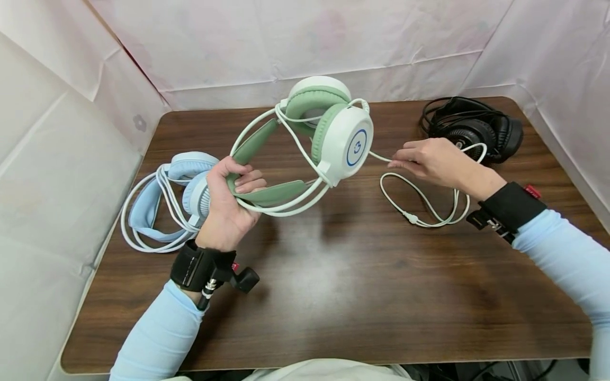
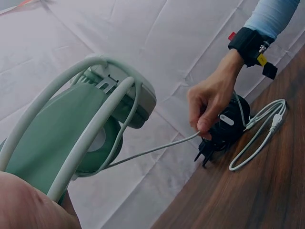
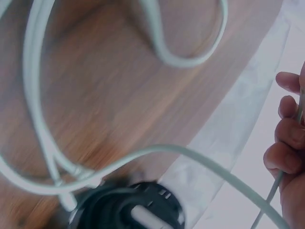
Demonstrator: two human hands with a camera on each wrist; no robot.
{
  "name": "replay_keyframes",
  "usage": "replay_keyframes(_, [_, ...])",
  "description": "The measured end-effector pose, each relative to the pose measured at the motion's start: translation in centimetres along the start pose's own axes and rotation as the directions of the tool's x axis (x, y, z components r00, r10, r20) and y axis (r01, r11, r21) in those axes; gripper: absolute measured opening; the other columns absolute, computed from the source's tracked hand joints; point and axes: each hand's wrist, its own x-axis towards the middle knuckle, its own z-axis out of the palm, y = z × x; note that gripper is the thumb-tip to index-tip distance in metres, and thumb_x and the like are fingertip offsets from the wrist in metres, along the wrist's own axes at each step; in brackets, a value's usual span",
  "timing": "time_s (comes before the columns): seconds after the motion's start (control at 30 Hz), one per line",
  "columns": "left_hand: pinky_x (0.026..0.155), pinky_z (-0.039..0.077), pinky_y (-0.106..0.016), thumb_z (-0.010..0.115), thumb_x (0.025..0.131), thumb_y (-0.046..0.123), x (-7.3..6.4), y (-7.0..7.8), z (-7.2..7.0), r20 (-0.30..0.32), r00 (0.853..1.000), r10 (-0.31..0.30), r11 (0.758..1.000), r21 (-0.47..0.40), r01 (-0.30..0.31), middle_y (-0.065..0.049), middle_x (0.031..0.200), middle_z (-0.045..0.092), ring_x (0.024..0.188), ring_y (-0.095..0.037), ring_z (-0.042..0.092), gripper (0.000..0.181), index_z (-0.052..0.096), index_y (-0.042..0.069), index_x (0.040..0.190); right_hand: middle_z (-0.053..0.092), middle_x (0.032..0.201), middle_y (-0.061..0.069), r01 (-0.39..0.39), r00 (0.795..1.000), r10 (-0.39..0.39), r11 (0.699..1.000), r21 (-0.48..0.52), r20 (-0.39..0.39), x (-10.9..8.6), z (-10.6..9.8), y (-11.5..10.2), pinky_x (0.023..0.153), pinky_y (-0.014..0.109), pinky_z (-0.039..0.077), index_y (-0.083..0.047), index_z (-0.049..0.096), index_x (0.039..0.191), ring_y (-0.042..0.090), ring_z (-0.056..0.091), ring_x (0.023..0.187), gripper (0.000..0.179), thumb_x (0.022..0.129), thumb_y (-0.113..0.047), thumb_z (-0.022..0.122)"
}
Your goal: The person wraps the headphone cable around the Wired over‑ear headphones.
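White headphones with green cushions [image 1: 351, 138] are held up over the table, their headband gripped by my left hand [image 1: 227, 203]. A strand of the cable wraps across the headband and ear cups. To the right, my right hand [image 1: 431, 161] pinches the pale cable [image 2: 157, 148] between thumb and fingers, and the stretch from the headphones to that hand runs nearly straight. Beyond the hand the cable lies in loose loops on the table, with a small inline piece [image 1: 410, 217] on it. In the right wrist view the cable [image 3: 190, 155] passes close to the lens.
Light blue headphones [image 1: 147, 211] with their white cable wound round them lie at the left of the brown wooden table [image 1: 333, 307]. Black headphones [image 1: 505, 132] with a bundled black cable rest at the back right. Pale cloth walls [image 1: 305, 42] enclose the back and sides.
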Motion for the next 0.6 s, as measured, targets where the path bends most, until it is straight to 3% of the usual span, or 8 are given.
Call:
replay_keyframes(0.3, [0.034,0.030,-0.017,0.041,0.067,-0.002,0.0,0.2,0.1,-0.053,0.997,0.064,0.997,-0.036,-0.066,0.004,0.050,0.027,0.037,-0.007,0.027,0.023,0.029,0.015,0.057,0.046,0.069,-0.008,0.128,0.992,-0.128,0.992,0.004,0.024,1.4,0.3,-4.5,0.042,0.029,0.040,-0.016,0.059,0.078,0.005,0.038,0.047,0.014,0.087,-0.022,0.068])
replay_keyframes(0.6, [0.034,0.030,-0.015,0.042,0.067,-0.003,-0.2,0.0,-0.1,-0.110,0.980,0.165,0.986,-0.011,-0.168,0.004,0.051,0.029,0.038,-0.007,0.028,0.018,0.034,0.011,0.060,0.043,0.067,-0.010,0.234,0.972,-0.234,0.972,0.031,-0.015,3.3,-0.3,-9.9,0.036,0.027,0.034,-0.016,0.052,0.076,0.005,0.040,0.046,0.023,0.094,-0.027,0.058])
